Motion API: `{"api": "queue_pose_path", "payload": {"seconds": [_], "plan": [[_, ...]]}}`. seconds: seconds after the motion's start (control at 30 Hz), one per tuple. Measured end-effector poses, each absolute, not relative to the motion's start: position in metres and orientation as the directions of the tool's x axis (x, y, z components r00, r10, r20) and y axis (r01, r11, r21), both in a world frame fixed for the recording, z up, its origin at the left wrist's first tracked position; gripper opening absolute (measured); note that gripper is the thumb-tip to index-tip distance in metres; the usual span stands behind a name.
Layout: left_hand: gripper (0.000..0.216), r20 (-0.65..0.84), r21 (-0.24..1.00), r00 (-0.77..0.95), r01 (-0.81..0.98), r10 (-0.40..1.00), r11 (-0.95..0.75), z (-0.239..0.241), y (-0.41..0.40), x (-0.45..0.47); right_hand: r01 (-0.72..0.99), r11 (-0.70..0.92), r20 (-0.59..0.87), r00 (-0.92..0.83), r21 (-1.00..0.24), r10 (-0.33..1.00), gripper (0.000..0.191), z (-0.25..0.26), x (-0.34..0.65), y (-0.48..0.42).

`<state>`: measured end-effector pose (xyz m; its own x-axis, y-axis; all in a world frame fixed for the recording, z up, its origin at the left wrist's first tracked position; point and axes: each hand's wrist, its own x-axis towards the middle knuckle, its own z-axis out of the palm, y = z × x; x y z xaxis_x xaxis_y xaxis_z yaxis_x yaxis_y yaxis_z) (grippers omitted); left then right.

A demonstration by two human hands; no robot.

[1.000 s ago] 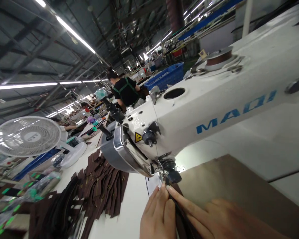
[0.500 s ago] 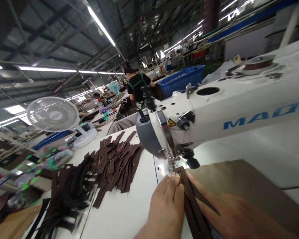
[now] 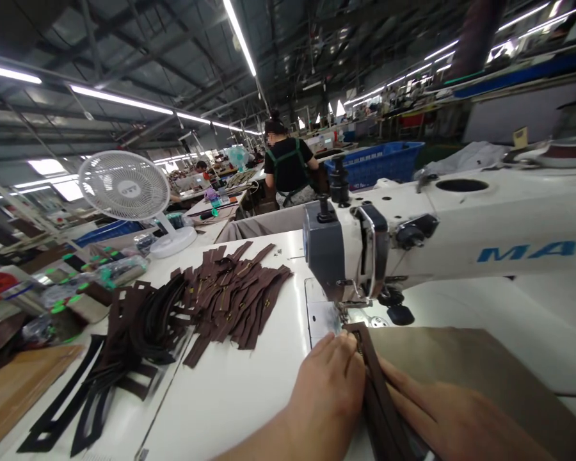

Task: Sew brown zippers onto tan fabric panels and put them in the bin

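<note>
A brown strip (image 3: 384, 410) with a zipper set in it runs from the front edge up to the needle area of a white sewing machine (image 3: 456, 224). My left hand (image 3: 329, 390) has its fingers bent and pressed together on the zipper's upper end, just in front of the presser foot. Along the strip's right side, my right hand (image 3: 456, 413) lies with its fingers stretched out, resting on the strip and a flat olive-brown sheet (image 3: 436, 352). The fingertips of my left hand hide part of the zipper.
Brown zippers (image 3: 240, 301) lie piled left of the machine, beside black and brown cut strips (image 3: 144, 326). A white fan (image 3: 125, 189) stands behind them. Thread spools (image 3: 89, 304) and cardboard (image 3: 24, 390) are at far left. A co-worker (image 3: 288, 163) sits ahead near a blue crate (image 3: 379, 163).
The camera view has turned, so the machine sits further right and more of the table's left side shows. Both hands keep nearly the same hold by the needle.
</note>
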<state>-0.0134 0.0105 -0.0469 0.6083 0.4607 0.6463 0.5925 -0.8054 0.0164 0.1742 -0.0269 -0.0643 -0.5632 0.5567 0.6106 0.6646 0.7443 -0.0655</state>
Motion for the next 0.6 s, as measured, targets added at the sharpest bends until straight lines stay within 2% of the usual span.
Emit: {"api": "queue_pose_path", "payload": {"seconds": [0.3,0.5,0.6], "plan": [[0.036,0.627,0.009,0.622,0.596,0.469,-0.803,-0.048,0.011,-0.013,0.648,0.740,0.501,-0.587,-0.181,0.636,0.078,-0.059,0.174,-0.028],[0.027,0.563,0.094,0.642,0.576,0.521,-0.812,-0.050,0.015,-0.016,0.635,0.745,0.439,-0.620,-0.204,0.650,0.086,-0.048,0.174,-0.025],[0.018,0.564,0.139,0.633,0.560,0.530,-0.817,-0.048,0.019,-0.017,0.628,0.747,0.398,-0.642,-0.217,0.655,0.079,-0.040,0.171,-0.018]]}}
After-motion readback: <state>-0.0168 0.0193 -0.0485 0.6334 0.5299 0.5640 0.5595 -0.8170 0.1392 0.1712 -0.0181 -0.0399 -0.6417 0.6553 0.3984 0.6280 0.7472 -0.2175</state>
